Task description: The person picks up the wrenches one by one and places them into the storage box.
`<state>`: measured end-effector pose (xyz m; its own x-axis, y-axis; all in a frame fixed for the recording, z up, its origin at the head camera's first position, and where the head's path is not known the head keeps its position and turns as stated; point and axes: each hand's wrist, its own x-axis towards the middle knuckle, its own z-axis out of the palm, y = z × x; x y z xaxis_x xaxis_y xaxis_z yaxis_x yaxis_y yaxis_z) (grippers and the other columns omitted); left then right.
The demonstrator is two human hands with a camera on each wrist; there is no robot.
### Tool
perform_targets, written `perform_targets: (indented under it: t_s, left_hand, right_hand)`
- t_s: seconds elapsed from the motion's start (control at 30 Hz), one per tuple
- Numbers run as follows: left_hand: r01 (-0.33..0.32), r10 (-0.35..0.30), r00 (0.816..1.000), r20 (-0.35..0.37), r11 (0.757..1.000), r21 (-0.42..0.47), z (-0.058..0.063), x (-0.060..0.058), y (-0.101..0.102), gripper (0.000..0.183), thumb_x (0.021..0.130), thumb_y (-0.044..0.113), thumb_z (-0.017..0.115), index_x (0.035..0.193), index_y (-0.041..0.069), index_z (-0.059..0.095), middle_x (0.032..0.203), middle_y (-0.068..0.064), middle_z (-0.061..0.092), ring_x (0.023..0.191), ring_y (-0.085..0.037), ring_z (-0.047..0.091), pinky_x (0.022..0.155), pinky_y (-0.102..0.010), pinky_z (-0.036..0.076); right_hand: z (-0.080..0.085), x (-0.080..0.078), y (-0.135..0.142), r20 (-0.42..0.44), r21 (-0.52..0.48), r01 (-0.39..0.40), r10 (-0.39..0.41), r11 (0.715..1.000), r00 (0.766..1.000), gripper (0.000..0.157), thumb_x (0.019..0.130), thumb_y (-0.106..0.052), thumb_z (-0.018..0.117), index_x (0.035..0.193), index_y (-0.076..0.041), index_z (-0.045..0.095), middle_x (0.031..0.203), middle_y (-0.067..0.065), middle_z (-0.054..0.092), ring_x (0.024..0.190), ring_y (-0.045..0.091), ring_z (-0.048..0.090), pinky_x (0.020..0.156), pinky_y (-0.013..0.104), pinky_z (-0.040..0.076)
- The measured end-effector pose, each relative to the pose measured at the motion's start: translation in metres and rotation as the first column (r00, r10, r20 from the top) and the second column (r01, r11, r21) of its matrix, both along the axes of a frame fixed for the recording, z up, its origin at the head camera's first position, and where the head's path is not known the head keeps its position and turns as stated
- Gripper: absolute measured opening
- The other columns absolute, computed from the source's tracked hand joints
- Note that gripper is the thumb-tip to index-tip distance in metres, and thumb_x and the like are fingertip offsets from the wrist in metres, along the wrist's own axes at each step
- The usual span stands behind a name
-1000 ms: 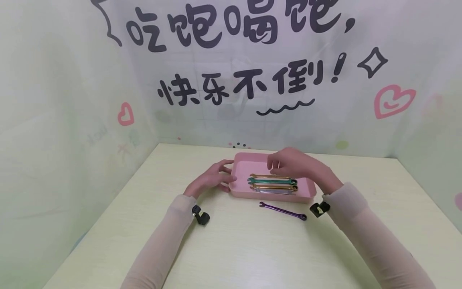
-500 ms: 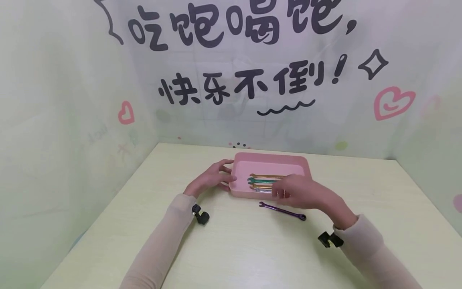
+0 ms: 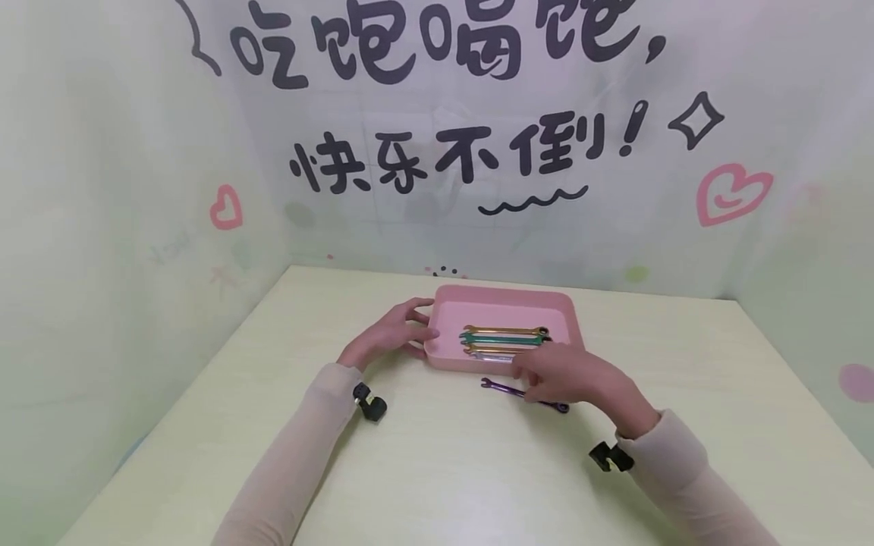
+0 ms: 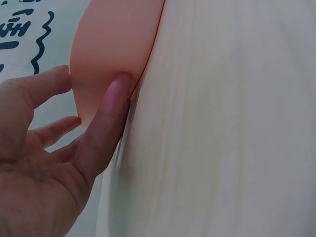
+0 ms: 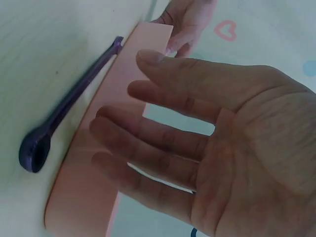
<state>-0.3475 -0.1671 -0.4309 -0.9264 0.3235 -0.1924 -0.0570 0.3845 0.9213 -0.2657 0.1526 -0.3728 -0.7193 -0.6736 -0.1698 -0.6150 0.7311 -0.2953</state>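
Note:
A pink tray (image 3: 505, 296) lies on the table, also seen from outside as a tray wall (image 4: 113, 39) in the left wrist view. My left hand (image 3: 385, 334) holds its left end, thumb against the outer wall and fingertips at the rim. Inside lie several combination wrenches side by side: a gold one (image 3: 505, 331), a green one (image 3: 501, 340), another gold one and a silver one (image 3: 493, 357). Before the tray's front wall, a purple wrench (image 5: 74, 94) lies on the table. Over it hovers my right hand (image 3: 573, 375), fingers loosely extended, holding nothing; it hides the purple wrench's middle.
The pale wooden table (image 3: 437, 470) runs back to a printed cloth wall (image 3: 437, 235) just behind the tray. Cloth sides stand at left and right. A small black camera (image 3: 370, 403) sits at the left wrist, and another camera (image 3: 611, 456) at the right.
My right hand has come from above the wrenches in the tray, forward over the front wall, to the purple wrench. My left hand stays at the tray's left end.

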Motion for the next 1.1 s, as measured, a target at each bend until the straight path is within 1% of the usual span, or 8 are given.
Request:
perform_targets:
  t_s: [0.07,0.23,0.33,0.5,0.67,0.8,0.97,1.1]
  left_hand:
    - [0.000,0.000,1.000,0.003,1.000,0.009,0.000,-0.001,0.000,0.080,0.095,0.016,0.075,0.162,0.019,0.031,0.146,-0.024,0.049,0.100,-0.029,0.073,0.080,-0.039,0.068]
    - [-0.004,0.003,1.000,0.016,0.999,0.033,-0.003,0.001,0.001,0.080,0.095,0.013,0.074,0.162,0.017,0.030,0.147,-0.025,0.048,0.105,-0.032,0.072,0.080,-0.039,0.068]
    - [-0.006,0.005,1.000,0.022,0.999,0.038,-0.005,0.003,0.001,0.080,0.095,0.013,0.074,0.162,0.017,0.031,0.147,-0.026,0.048,0.106,-0.033,0.072,0.080,-0.039,0.068]
    - [-0.015,0.014,0.999,0.036,0.999,0.034,-0.010,0.008,-0.003,0.080,0.095,0.015,0.074,0.163,0.018,0.030,0.147,-0.025,0.048,0.106,-0.031,0.072,0.081,-0.039,0.068]
    - [-0.023,0.022,0.999,0.035,0.999,0.027,-0.013,0.011,-0.006,0.081,0.096,0.015,0.074,0.163,0.018,0.030,0.147,-0.025,0.048,0.102,-0.030,0.073,0.081,-0.039,0.068]
    - [-0.035,0.034,0.999,0.022,0.999,0.013,-0.009,0.009,-0.005,0.079,0.095,0.017,0.075,0.162,0.021,0.032,0.146,-0.022,0.050,0.099,-0.029,0.074,0.080,-0.039,0.068]
    - [-0.009,0.009,1.000,0.008,1.000,0.004,-0.002,0.004,-0.001,0.079,0.095,0.020,0.075,0.162,0.022,0.032,0.147,-0.021,0.049,0.103,-0.029,0.073,0.081,-0.038,0.068]
    - [-0.012,0.012,1.000,0.013,1.000,0.009,0.002,0.001,0.001,0.080,0.095,0.018,0.076,0.162,0.022,0.032,0.148,-0.022,0.049,0.106,-0.030,0.072,0.081,-0.039,0.068]
  right_hand:
    - [-0.001,0.002,-0.003,-0.004,0.021,0.015,-0.015,1.000,1.000,0.018,0.089,-0.013,0.077,0.105,-0.014,0.071,0.077,-0.010,0.059,0.070,0.008,0.052,0.064,0.023,0.046]
    - [-0.004,0.008,-0.010,-0.022,0.096,0.061,-0.059,0.993,0.998,0.013,0.088,-0.012,0.079,0.096,-0.014,0.069,0.077,-0.006,0.059,0.072,0.012,0.053,0.064,0.026,0.044]
    - [-0.009,0.010,-0.014,-0.049,0.140,0.082,-0.076,0.987,0.996,0.013,0.087,-0.013,0.080,0.086,-0.015,0.068,0.074,-0.006,0.058,0.071,0.012,0.052,0.062,0.027,0.042]
    - [-0.020,0.013,-0.020,-0.121,0.189,0.076,-0.054,0.979,0.991,0.032,0.085,-0.013,0.081,0.066,-0.019,0.056,0.062,-0.008,0.046,0.062,0.010,0.045,0.056,0.024,0.034]
    - [-0.026,0.014,-0.024,-0.179,0.199,0.063,-0.027,0.978,0.983,0.037,0.082,-0.006,0.081,0.064,-0.019,0.051,0.061,-0.008,0.038,0.062,0.010,0.040,0.056,0.024,0.030]
    - [-0.025,0.014,-0.024,-0.178,0.187,0.061,-0.027,0.980,0.984,0.038,0.081,-0.001,0.077,0.061,-0.018,0.049,0.059,-0.008,0.035,0.061,0.010,0.036,0.056,0.024,0.028]
    - [-0.018,0.014,-0.019,-0.126,0.181,0.071,-0.048,0.981,0.991,0.041,0.084,0.003,0.070,0.060,-0.018,0.045,0.059,-0.007,0.032,0.060,0.010,0.032,0.055,0.024,0.025]
    - [-0.014,0.013,-0.018,-0.099,0.190,0.052,-0.034,0.980,0.995,0.039,0.084,0.006,0.065,0.061,-0.018,0.044,0.060,-0.006,0.029,0.060,0.011,0.029,0.055,0.024,0.022]
